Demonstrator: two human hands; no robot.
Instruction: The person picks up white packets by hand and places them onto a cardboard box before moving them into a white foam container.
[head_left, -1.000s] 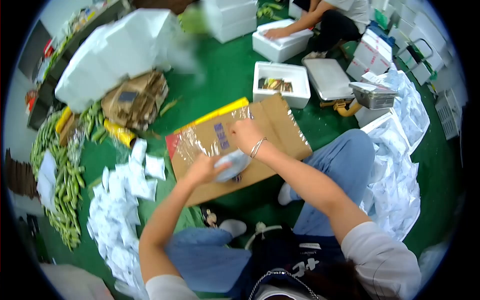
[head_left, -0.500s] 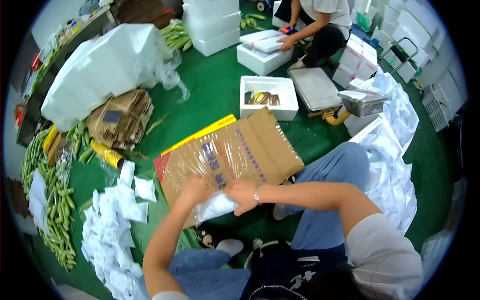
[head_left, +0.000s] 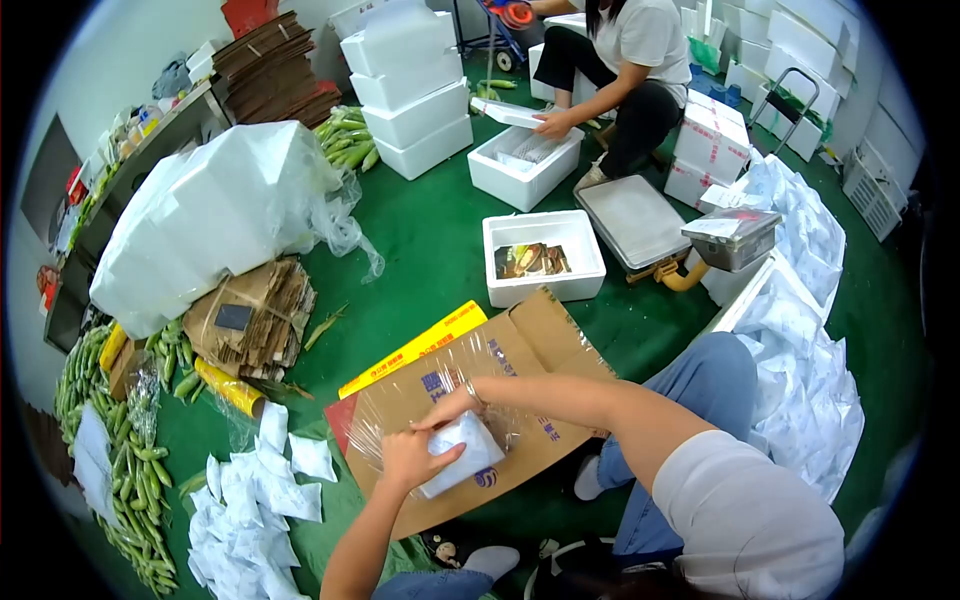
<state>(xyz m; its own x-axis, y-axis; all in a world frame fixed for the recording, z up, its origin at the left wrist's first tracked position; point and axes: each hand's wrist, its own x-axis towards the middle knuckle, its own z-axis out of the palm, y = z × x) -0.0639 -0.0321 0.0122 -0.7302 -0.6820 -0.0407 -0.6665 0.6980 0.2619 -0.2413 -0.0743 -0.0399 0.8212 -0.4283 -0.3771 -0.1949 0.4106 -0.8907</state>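
On the brown cardboard sheet (head_left: 555, 360) lies a white packet (head_left: 468, 452), partly under clear film. My left hand (head_left: 412, 460) holds the packet's left side, with the thumb across it. Reaching over from the right, my right hand (head_left: 447, 405) has its fingers closed at the packet's upper left edge; what they pinch is too small to make out. Clear plastic film spreads over the cardboard around both hands. A yellow box (head_left: 412, 348) runs along the far edge of the cardboard.
Ahead stands an open foam box (head_left: 545, 290) holding brown items. A person (head_left: 640, 50) handles a foam lid behind it, near a scale (head_left: 632, 222). White packets lie at left (head_left: 240, 510) and right (head_left: 800, 390). Green corn (head_left: 125, 480) lies far left.
The view has tilted up, showing more of the room. The white packet shows more fully, and my right hand has moved from its right side to its upper left. The other person's lid is now raised.
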